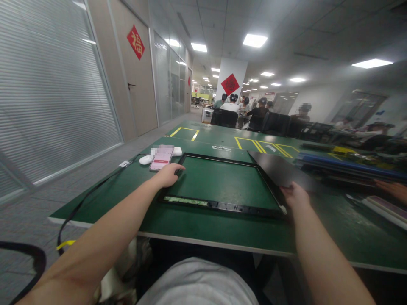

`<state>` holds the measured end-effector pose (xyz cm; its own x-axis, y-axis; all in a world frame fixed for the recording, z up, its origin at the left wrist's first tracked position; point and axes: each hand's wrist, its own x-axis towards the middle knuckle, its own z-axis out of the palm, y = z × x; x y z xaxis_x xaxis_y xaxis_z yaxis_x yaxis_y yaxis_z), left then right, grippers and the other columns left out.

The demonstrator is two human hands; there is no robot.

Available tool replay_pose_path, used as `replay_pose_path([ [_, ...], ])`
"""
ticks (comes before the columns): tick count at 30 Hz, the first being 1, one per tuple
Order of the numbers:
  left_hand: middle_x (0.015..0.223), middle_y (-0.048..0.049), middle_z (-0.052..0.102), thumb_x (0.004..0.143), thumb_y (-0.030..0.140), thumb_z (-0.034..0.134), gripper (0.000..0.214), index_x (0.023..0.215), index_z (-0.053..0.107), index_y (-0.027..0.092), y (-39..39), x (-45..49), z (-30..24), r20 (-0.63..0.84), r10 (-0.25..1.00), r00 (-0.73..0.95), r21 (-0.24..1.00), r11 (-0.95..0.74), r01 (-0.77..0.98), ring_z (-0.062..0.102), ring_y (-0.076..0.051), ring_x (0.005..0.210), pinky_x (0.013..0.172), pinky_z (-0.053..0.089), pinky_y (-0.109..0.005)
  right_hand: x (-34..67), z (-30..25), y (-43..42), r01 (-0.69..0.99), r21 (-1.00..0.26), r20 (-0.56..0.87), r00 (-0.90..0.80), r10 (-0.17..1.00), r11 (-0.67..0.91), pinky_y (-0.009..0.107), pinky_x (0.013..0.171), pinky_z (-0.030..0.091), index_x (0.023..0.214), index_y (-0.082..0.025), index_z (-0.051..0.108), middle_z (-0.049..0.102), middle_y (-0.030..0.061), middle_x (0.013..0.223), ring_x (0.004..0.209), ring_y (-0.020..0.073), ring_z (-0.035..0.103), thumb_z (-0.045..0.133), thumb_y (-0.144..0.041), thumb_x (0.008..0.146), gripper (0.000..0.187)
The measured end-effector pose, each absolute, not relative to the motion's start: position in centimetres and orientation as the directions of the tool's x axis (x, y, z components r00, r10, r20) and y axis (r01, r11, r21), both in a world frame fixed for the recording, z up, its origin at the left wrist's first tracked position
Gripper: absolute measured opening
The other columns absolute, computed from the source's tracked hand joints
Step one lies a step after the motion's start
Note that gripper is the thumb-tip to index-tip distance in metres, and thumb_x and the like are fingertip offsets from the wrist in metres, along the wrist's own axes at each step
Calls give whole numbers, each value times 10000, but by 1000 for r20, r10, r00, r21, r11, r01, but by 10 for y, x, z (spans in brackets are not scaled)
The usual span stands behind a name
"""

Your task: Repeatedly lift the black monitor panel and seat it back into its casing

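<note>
A black rectangular frame (235,206) lies flat on the green table, with a green strip along part of its near bar. My left hand (168,175) is closed on the frame's left side, fingertips partly hidden. My right hand (296,195) grips the near edge of a thin, dark flat panel (276,167), tilted beside the frame's right bar and partly over it. The fingers of this hand are partly under the panel. Just beyond my left hand are a phone (162,157) with a lit pink screen and a white mouse-like object (146,160).
The green table (203,226) carries yellow tape marks (249,143) farther back. At right are stacked blue-edged panels (346,165) and another person's hand (392,188). A black cable (92,190) hangs over the left edge. Seated people (233,103) are in the background.
</note>
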<state>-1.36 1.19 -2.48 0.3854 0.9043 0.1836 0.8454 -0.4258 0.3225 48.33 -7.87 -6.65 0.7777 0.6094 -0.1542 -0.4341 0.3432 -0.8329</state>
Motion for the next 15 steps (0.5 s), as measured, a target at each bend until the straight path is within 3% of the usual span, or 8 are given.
replay_pose_path([
  [9,1201,-74,698,611,30,533,578,1122,720,224,14,-15,-27,219,901,375,431,-434,791,620,-280,1132,1003,450,-347,470,-40,-88,-420,-749,-131,852,507,513,250,641,591,803,-159,545,629,-12,729,641,110,637,531,-25,719,158],
  [15,1140,-69,720,617,114,622,453,1034,745,240,14,-15,-26,257,909,327,547,-416,726,620,-307,1115,1014,442,-372,454,-21,-98,-418,-733,-82,837,541,537,234,667,578,744,-169,542,607,-13,710,687,108,634,500,-58,693,129],
])
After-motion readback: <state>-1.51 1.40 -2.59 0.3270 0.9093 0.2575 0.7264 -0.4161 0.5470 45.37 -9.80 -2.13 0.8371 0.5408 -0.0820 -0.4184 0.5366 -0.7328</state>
